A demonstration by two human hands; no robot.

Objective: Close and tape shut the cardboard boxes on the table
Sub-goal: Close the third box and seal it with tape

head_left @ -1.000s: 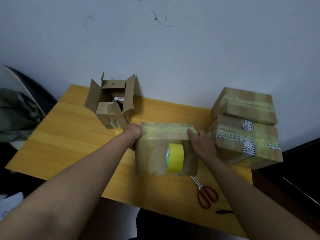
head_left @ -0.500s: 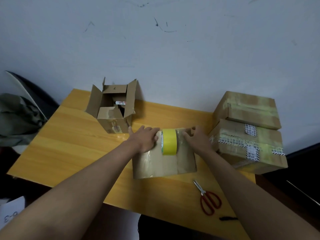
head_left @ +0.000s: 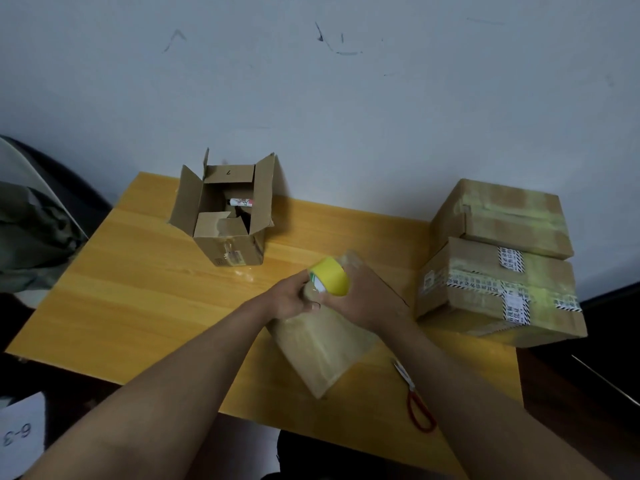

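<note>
A closed cardboard box [head_left: 322, 344] lies turned at an angle in the middle of the yellow wooden table [head_left: 138, 299]. Above its far end, my left hand [head_left: 291, 299] and my right hand [head_left: 363, 299] meet around a yellow roll of tape [head_left: 330, 279]. My right hand grips the roll from the right. My left hand's fingers are curled at the roll's open side; what they pinch is hidden. An open box [head_left: 228, 216] with raised flaps stands at the back left, small items inside.
Two taped boxes are stacked at the right, the upper box [head_left: 502, 216] on the lower box [head_left: 498, 292]. Red-handled scissors [head_left: 415, 396] lie near the front edge on the right. A dark chair with cloth [head_left: 34, 233] stands left of the table.
The box was tipped back so the roll came on top, then turned at an angle. Both hands left the box's sides and closed on the tape roll, lifting it.
</note>
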